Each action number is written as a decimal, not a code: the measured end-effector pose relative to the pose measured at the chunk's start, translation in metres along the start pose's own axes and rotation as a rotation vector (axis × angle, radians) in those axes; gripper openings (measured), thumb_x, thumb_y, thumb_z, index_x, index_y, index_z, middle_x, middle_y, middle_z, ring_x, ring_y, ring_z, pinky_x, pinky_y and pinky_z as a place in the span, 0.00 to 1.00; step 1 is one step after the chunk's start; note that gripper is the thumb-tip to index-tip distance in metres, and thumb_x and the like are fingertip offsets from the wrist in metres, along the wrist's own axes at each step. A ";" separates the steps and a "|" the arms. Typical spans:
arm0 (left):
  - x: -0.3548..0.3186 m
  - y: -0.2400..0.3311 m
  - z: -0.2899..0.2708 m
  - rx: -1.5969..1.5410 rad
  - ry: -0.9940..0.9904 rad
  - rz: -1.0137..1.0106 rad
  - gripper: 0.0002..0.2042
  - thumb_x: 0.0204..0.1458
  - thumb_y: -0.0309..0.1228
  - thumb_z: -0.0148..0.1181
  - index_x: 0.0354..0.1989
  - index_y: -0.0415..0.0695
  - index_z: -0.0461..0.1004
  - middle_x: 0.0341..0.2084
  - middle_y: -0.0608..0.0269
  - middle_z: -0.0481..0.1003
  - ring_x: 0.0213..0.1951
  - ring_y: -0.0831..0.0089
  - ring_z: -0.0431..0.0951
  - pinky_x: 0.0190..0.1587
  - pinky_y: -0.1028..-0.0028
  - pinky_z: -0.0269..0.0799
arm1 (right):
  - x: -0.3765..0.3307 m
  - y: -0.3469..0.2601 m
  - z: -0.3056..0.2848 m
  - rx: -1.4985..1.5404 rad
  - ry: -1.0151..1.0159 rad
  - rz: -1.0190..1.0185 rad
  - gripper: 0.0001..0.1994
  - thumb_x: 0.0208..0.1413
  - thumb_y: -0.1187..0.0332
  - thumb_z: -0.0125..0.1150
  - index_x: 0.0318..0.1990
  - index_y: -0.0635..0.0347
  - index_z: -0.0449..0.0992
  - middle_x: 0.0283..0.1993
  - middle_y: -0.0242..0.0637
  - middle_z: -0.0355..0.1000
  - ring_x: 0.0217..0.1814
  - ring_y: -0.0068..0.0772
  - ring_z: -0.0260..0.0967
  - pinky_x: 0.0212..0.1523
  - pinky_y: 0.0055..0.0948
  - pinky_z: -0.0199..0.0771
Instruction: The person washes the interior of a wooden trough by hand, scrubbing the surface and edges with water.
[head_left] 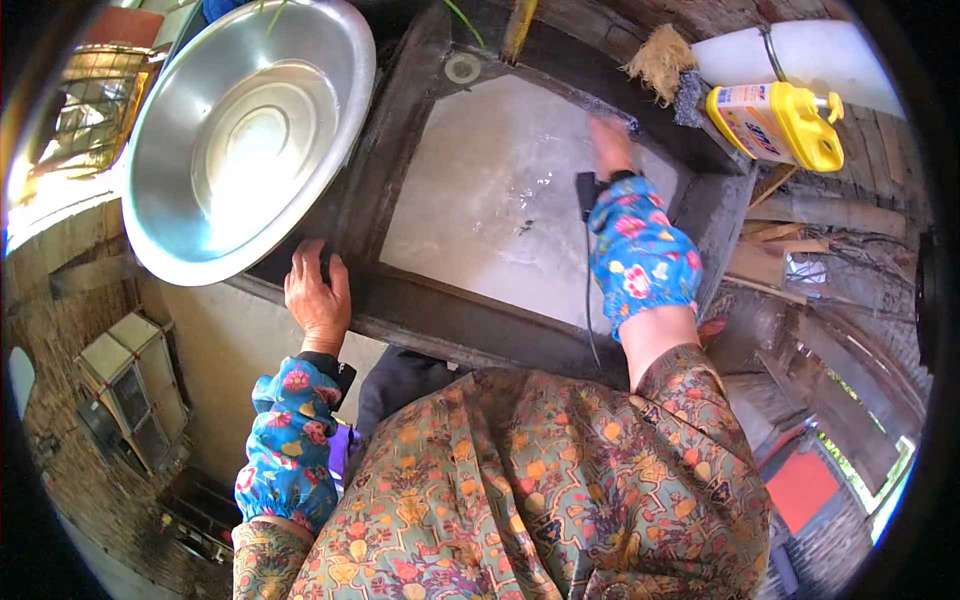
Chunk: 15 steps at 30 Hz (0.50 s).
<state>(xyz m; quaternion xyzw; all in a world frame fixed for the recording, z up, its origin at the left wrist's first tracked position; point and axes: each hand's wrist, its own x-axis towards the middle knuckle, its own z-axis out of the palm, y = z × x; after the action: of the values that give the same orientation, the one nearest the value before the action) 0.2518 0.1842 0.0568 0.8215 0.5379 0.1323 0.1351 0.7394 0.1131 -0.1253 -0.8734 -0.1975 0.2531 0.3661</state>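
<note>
A person in floral sleeve covers leans over a concrete sink [400,290], the left hand [318,295] resting flat on its dark front rim with fingers spread and gripping nothing. The right hand [612,148] reaches across the wet basin floor toward the far corner, blurred; whether its fingers are curled or holding anything cannot be told. A large steel basin [250,130] sits tilted on the sink's left edge, just beyond the left hand; it looks light, rigid and slick when wet, best taken by its rolled rim with both hands. At the sink's far right corner lies a yellow detergent bottle [775,122] on its side, with a blue-and-white label and a yellow handle and cap. A straw-coloured scrubbing brush [660,62] rests beside it, and behind both stands a white plastic container [790,50].
</note>
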 end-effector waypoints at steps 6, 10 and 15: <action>-0.015 -0.019 -0.004 0.063 0.033 -0.036 0.12 0.46 0.33 0.49 0.39 0.42 0.66 0.39 0.56 0.68 0.40 0.58 0.69 0.40 0.66 0.62 | -0.088 -0.158 0.034 0.225 -0.653 -0.100 0.19 0.48 0.62 0.55 0.46 0.61 0.67 0.44 0.36 0.66 0.45 0.30 0.62 0.45 0.26 0.62; -0.011 -0.015 -0.001 0.051 0.034 -0.005 0.12 0.47 0.33 0.48 0.39 0.43 0.66 0.39 0.56 0.69 0.40 0.58 0.69 0.40 0.66 0.62 | -0.100 -0.132 -0.045 -0.091 -0.070 -0.694 0.13 0.45 0.69 0.55 0.41 0.61 0.70 0.44 0.42 0.67 0.48 0.35 0.63 0.49 0.28 0.61; -0.016 -0.016 -0.006 0.028 0.034 0.006 0.12 0.49 0.33 0.46 0.40 0.43 0.66 0.39 0.57 0.69 0.40 0.58 0.69 0.41 0.65 0.63 | -0.145 -0.084 -0.185 -0.554 0.433 -0.640 0.16 0.45 0.69 0.54 0.43 0.66 0.66 0.45 0.49 0.63 0.50 0.47 0.58 0.53 0.34 0.56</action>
<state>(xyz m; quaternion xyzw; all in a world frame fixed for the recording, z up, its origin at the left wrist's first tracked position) 0.2301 0.1761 0.0558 0.8227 0.5393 0.1389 0.1141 0.7196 -0.0084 0.0918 -0.8662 -0.4360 -0.1223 0.2115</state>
